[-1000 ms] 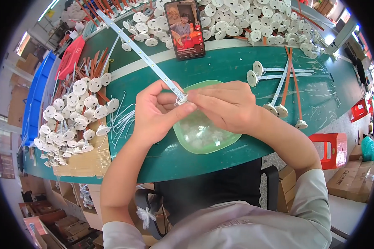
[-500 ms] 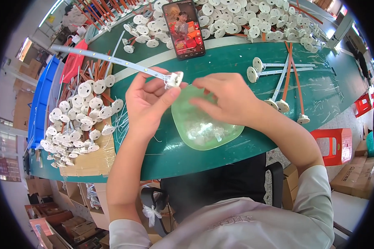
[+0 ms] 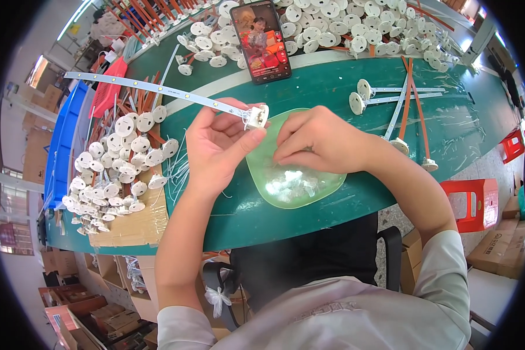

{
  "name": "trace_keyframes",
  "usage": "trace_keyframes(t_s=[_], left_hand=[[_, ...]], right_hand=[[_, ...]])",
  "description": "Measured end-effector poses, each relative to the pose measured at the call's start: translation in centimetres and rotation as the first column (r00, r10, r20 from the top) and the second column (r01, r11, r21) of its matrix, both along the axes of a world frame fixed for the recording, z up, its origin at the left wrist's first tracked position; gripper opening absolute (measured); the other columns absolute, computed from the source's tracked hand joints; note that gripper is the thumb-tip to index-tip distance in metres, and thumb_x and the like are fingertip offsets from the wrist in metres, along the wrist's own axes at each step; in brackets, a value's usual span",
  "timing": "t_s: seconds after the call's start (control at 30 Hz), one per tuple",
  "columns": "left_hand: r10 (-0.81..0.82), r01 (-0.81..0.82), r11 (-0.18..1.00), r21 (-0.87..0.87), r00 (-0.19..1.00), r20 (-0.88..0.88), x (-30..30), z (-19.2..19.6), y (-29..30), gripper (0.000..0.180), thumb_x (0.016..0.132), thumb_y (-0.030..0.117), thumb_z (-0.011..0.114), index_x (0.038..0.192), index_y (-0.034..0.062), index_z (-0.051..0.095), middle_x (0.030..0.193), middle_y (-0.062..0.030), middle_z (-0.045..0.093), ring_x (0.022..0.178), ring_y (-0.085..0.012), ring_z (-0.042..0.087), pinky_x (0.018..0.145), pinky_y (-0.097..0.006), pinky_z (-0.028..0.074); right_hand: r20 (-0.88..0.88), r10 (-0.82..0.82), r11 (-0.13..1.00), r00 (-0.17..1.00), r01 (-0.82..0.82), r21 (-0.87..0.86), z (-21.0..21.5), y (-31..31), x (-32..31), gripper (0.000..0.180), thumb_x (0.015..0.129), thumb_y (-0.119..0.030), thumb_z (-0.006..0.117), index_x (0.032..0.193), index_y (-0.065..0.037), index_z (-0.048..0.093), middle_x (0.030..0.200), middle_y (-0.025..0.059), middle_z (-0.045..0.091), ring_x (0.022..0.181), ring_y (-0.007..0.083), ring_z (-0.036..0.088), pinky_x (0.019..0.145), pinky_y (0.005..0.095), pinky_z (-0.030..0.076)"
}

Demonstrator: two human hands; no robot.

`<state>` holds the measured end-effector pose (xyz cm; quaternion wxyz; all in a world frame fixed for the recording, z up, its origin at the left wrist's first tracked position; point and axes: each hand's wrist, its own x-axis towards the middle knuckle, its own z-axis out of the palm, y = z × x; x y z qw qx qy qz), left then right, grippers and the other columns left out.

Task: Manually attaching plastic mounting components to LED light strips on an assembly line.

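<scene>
1. Since half a second ago we have swung the LED strip [image 3: 157,89] a little lower on the left, and our right hand [image 3: 324,140] has dropped from the strip's end into the green dish [image 3: 326,186].
2. Our left hand [image 3: 219,146] is closed on the strip's near end, thumb and fingers pinching just behind the white end cap [image 3: 258,115]. That keeps the cap raised over the dish's rim, facing the other hand.
3. The strip runs up and left from the cap, out over the pile of white round caps [image 3: 116,169] on the cardboard sheet [image 3: 128,230]; held at one end, it clears them.
4. Our right hand is curled, fingertips down among the small clear parts [image 3: 291,182] in the dish. We cannot tell whether it has pinched one.
5. The dish sits on the green table [image 3: 332,87] right before us, so both hands meet above it.
6. A phone [image 3: 261,39] leans beyond the dish, and finished strips with caps [image 3: 391,96] lie to the right.
</scene>
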<state>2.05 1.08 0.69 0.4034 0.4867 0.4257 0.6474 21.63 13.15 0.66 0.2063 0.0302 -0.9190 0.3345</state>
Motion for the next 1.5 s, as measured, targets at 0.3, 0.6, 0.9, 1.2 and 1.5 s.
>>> trace_keyframes(t_s=[0.3, 0.6, 0.9, 1.2, 1.5], left_hand=[[-0.035, 0.025, 0.997, 0.066, 0.986, 0.166, -0.1, 0.0, 0.0, 0.048, 0.083, -0.009, 0.075, 0.124, 0.0019, 0.054, 0.127, -0.023, 0.064, 0.114, -0.033, 0.067, 0.101, -0.045, 0.053], [-0.06, 0.045, 0.996, 0.076, 0.975, 0.214, -0.4, -0.2, -0.2, 0.051, 0.082, -0.006, 0.077, 0.127, 0.0037, 0.054, 0.133, -0.0245, 0.059, 0.118, -0.0373, 0.065, 0.102, -0.048, 0.052], [-0.109, 0.095, 0.99, 0.107, 0.984, 0.139, 0.2, -0.5, -0.4, 0.059, 0.08, -0.009, 0.077, 0.133, 0.0025, 0.055, 0.139, -0.0226, 0.058, 0.127, -0.0423, 0.059, 0.106, -0.05, 0.05], [-0.151, 0.123, 0.981, 0.151, 0.969, 0.194, 0.4, -1.6, -0.7, 0.054, 0.079, -0.011, 0.077, 0.128, 0.0028, 0.06, 0.14, -0.0238, 0.057, 0.126, -0.0421, 0.059, 0.109, -0.052, 0.048], [-0.119, 0.102, 0.989, 0.107, 0.977, 0.176, 0.6, -1.6, -0.5, 0.048, 0.076, -0.012, 0.079, 0.121, 0.0003, 0.064, 0.134, -0.024, 0.062, 0.122, -0.0351, 0.063, 0.106, -0.046, 0.051]], right_hand=[[-0.037, -0.276, 0.895, 0.961, 0.242, -0.375, 0.6, -0.3, 0.0, 0.01, 0.084, -0.004, 0.078, 0.094, -0.002, 0.077, 0.087, 0.0063, 0.075, 0.074, 0.0101, 0.069, 0.062, 0.0253, 0.056], [0.084, -0.214, 0.61, 0.973, 0.201, -0.766, 1.7, -0.8, -0.2, 0.011, 0.089, -0.001, 0.074, 0.1, 0.003, 0.075, 0.088, 0.0096, 0.075, 0.075, 0.012, 0.07, 0.066, 0.0254, 0.058], [-0.048, -0.298, 0.609, 0.953, 0.151, -0.779, 1.5, -1.0, 0.0, 0.006, 0.088, 0.001, 0.074, 0.093, 0.003, 0.074, 0.089, 0.0097, 0.075, 0.077, 0.0124, 0.07, 0.071, 0.0255, 0.058], [-0.326, -0.39, 0.87, 0.861, 0.229, -0.436, 0.5, -2.5, -0.3, 0.008, 0.082, 0.0, 0.077, 0.09, 0.0, 0.077, 0.089, 0.0108, 0.075, 0.078, 0.0174, 0.073, 0.072, 0.0276, 0.059], [-0.54, -0.257, 0.96, 0.802, 0.274, -0.05, -0.3, -1.8, -0.8, 0.014, 0.077, 0.002, 0.077, 0.09, -0.003, 0.075, 0.093, 0.0095, 0.074, 0.081, 0.0262, 0.071, 0.065, 0.0321, 0.057]])
